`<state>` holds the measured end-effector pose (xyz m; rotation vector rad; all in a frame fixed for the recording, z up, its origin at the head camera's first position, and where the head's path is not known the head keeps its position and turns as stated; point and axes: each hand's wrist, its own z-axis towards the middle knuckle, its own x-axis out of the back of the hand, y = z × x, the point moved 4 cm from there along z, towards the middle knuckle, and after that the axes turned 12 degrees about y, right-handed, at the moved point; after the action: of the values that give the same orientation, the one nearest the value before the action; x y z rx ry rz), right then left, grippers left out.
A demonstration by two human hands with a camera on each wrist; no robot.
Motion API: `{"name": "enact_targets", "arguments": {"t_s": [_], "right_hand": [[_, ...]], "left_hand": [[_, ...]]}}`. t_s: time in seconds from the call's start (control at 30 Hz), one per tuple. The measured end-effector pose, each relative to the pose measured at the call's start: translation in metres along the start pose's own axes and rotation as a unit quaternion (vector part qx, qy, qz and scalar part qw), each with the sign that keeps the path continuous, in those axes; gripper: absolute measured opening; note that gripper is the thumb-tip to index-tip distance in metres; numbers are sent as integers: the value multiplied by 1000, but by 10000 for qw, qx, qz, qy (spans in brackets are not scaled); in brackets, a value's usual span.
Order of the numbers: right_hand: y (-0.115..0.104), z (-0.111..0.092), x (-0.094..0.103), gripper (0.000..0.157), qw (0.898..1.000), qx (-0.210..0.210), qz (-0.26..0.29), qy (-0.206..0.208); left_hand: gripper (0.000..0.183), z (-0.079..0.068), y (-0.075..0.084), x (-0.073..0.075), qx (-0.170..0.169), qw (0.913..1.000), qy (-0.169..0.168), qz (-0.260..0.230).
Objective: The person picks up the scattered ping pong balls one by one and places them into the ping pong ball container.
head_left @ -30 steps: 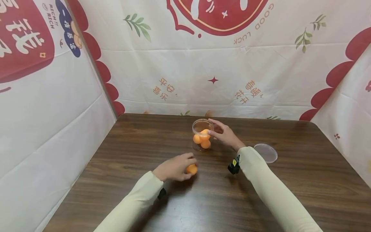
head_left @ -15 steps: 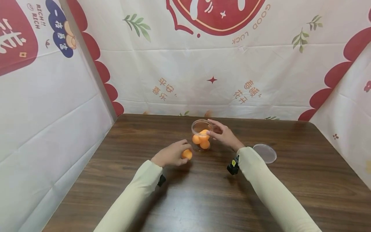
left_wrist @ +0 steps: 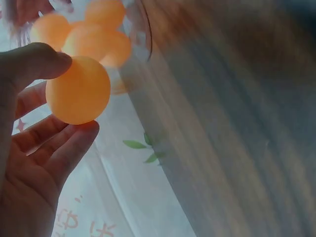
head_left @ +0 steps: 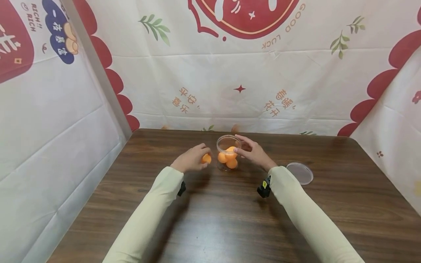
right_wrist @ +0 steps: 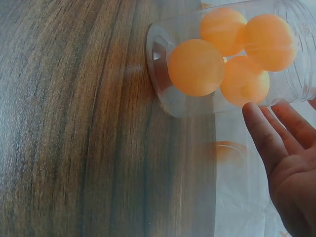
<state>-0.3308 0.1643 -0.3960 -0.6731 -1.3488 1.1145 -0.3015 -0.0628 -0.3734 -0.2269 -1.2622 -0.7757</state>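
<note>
My left hand pinches an orange ping-pong ball between thumb and fingertips, just left of a clear plastic jar. The left wrist view shows this held ball up close, with nothing else in the hand. Upright on the table, the lidless jar contains several orange ping-pong balls. My right hand holds the jar near its rim from the right, thumb in front and fingers behind. Part of the right hand lies outside the right wrist view.
A round clear lid lies flat on the dark wood-grain table, right of the jar and beside the right sleeve. A white printed cloth hangs behind the table's back edge and along both sides.
My left hand has carried its ball away from me and slightly left, from in front of the jar to beside it. The right hand has stayed on the jar.
</note>
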Motion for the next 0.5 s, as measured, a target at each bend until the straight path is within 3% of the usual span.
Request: {"name": "enact_targets", "arguments": {"t_s": [0.2,0.5], "right_hand": [[0,1,1,62,10000,20,-77,51],[3,3,1,62,9999,-4,-89,66]], "left_hand": [[27,13,-9,5,296,9994,98,134],[28,24,-14,5,341,9990,281,75]]}}
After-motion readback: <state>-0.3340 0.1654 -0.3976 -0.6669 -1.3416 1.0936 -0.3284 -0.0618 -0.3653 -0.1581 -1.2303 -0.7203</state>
